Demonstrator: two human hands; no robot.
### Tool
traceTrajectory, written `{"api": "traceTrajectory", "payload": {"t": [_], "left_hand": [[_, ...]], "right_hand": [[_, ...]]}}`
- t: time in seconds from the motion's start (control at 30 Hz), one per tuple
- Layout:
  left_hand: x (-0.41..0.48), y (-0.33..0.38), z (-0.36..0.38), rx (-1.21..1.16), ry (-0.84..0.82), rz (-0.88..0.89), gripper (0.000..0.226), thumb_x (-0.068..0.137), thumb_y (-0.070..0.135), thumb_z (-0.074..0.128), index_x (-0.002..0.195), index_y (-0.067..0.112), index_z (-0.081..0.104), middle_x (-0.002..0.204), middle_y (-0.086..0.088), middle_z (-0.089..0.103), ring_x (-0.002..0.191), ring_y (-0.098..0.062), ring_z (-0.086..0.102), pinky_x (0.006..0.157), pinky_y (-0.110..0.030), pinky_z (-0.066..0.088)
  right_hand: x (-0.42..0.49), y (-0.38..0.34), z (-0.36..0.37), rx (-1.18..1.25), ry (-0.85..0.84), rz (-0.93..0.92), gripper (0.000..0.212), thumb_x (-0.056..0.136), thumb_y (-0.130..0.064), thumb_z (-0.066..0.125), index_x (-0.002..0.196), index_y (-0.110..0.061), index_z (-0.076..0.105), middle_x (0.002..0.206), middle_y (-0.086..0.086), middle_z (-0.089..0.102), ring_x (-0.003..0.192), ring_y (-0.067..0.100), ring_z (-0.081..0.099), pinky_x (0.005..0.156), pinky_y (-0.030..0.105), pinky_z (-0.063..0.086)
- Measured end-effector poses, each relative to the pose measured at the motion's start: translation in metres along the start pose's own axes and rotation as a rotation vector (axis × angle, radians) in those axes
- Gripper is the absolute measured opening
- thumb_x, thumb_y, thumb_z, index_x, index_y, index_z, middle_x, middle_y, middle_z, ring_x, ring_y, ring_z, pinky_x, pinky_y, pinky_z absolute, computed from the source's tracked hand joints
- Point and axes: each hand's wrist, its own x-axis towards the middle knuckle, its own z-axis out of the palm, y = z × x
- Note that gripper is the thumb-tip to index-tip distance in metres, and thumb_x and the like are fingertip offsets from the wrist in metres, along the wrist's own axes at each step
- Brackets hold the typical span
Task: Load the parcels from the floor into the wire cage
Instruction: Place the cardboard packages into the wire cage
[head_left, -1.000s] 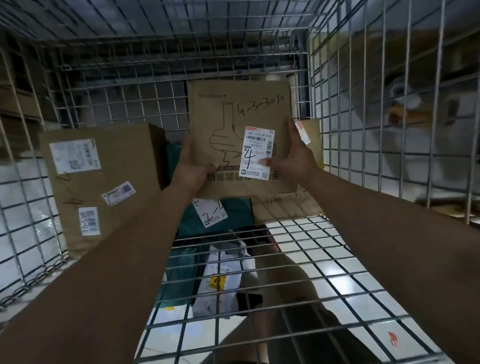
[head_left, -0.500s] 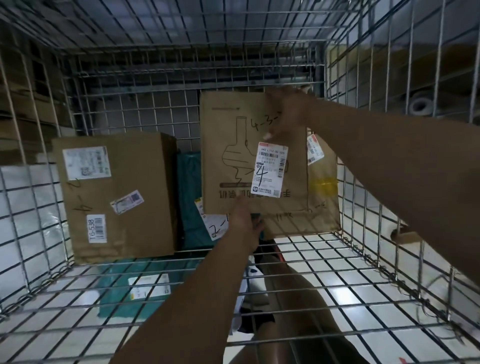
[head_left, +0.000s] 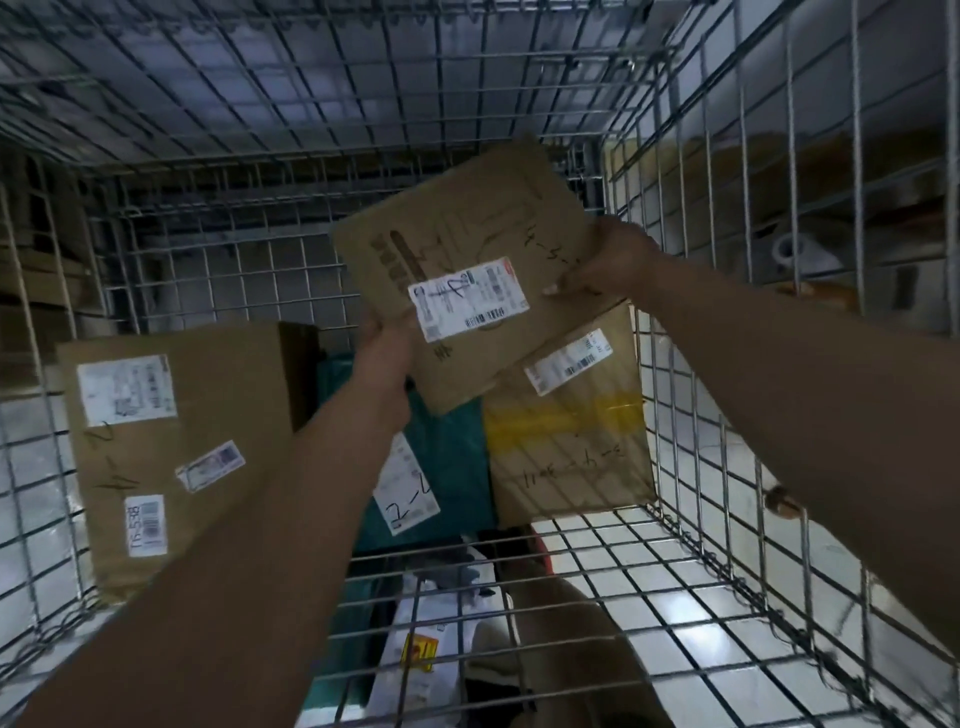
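Wire cage (head_left: 208, 270) mesh all around: fingers of the left hand (head_left: 387, 345) and right hand (head_left: 615, 260) clasp a tilted cardboard parcel (head_left: 467, 234) (placing step); next, lower it onto the yellow-taped box (head_left: 571, 447).

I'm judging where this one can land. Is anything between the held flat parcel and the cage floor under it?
Yes. Under the flat parcel, held by the left hand and right hand, stand a teal bag and a yellow-taped box at the cage's back. The wire floor nearer the person is bare.

Left hand (head_left: 387, 340) and right hand (head_left: 615, 260) are bare, forearms likewise.
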Motion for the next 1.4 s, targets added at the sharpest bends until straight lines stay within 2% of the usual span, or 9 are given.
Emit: {"api": "traceTrajectory", "payload": {"t": [0.2,0.57,0.73,0.8,0.9,0.97,1.03,1.23,1.4], "left_hand": [[0.027,0.057,0.035,0.276,-0.115,0.218,0.08,0.083,-0.021,0.065,0.149,0.023,0.051,0.129,-0.002,0.067,0.105,-0.014,0.067,0.08,-0.027,0.061],[0.091,0.06,0.03,0.414,-0.138,0.278,0.08,0.084,0.013,0.086,0.146,0.045,0.047,0.122,0.01,0.073,0.105,-0.012,0.073,0.08,-0.041,0.064],[0.094,0.062,0.035,0.462,-0.114,0.288,0.055,0.097,0.015,0.072,0.14,0.039,0.046,0.109,0.02,0.07,0.093,0.006,0.07,0.078,-0.019,0.06],[0.093,0.061,0.033,0.51,-0.068,0.236,0.06,0.096,0.017,0.069,0.148,0.031,0.043,0.125,0.01,0.069,0.107,-0.01,0.069,0.089,-0.034,0.06],[0.076,0.062,0.032,0.497,-0.017,0.022,0.024,0.107,0.021,0.053,0.129,0.012,0.055,0.122,-0.006,0.066,0.104,-0.023,0.066,0.096,-0.043,0.058],[0.065,0.062,0.03,0.457,-0.024,0.003,0.021,0.109,0.023,0.05,0.128,0.019,0.057,0.106,0.001,0.066,0.087,-0.015,0.064,0.078,-0.035,0.062],[0.057,0.062,0.018,0.447,-0.018,0.04,0.031,0.109,0.021,0.051,0.14,0.024,0.053,0.112,0.005,0.065,0.085,-0.012,0.063,0.062,-0.024,0.059],[0.055,0.058,-0.072,0.451,0.133,0.157,0.041,0.105,0.013,0.057,0.145,0.014,0.053,0.134,-0.001,0.06,0.109,-0.017,0.061,0.09,-0.027,0.05],[0.067,0.074,-0.113,0.506,0.17,0.278,0.044,0.102,0.016,0.062,0.145,0.014,0.055,0.133,-0.002,0.062,0.115,-0.017,0.059,0.097,-0.028,0.049]], "right_hand": [[0.008,0.023,-0.019,0.035,0.126,0.081,0.107,0.06,-0.033,0.097,0.144,-0.005,0.038,0.141,0.015,0.051,0.126,0.034,0.054,0.096,0.034,0.05],[0.024,0.03,0.005,0.028,0.26,-0.003,0.114,0.055,-0.039,0.101,0.143,0.0,0.04,0.141,0.018,0.048,0.129,0.034,0.051,0.102,0.036,0.046],[0.028,0.027,0.0,0.016,0.229,-0.028,0.125,0.053,-0.045,0.1,0.15,0.0,0.035,0.147,0.02,0.044,0.135,0.035,0.046,0.11,0.039,0.044],[0.027,0.024,-0.003,0.041,0.188,0.008,0.127,0.052,-0.045,0.1,0.151,-0.002,0.034,0.147,0.019,0.046,0.136,0.035,0.046,0.11,0.04,0.043],[0.036,0.028,-0.003,0.174,0.066,0.051,0.16,0.018,-0.068,0.098,0.154,-0.014,0.032,0.148,0.005,0.053,0.135,0.029,0.051,0.113,0.042,0.044],[0.045,0.035,0.002,0.246,0.029,0.046,0.164,0.004,-0.072,0.092,0.15,-0.02,0.04,0.142,0.0,0.058,0.13,0.025,0.056,0.11,0.043,0.048],[0.037,0.029,0.01,0.292,0.028,0.034,0.151,0.011,-0.067,0.093,0.146,-0.022,0.044,0.139,-0.001,0.061,0.127,0.023,0.058,0.108,0.043,0.049],[-0.002,-0.026,0.065,0.321,0.071,-0.097,0.117,0.066,-0.028,0.097,0.159,-0.018,0.028,0.144,-0.003,0.053,0.129,0.015,0.051,0.102,0.02,0.039],[0.017,-0.057,0.105,0.387,0.137,-0.128,0.123,0.069,-0.023,0.095,0.163,-0.02,0.017,0.154,0.002,0.048,0.139,0.02,0.047,0.113,0.025,0.038]]}}
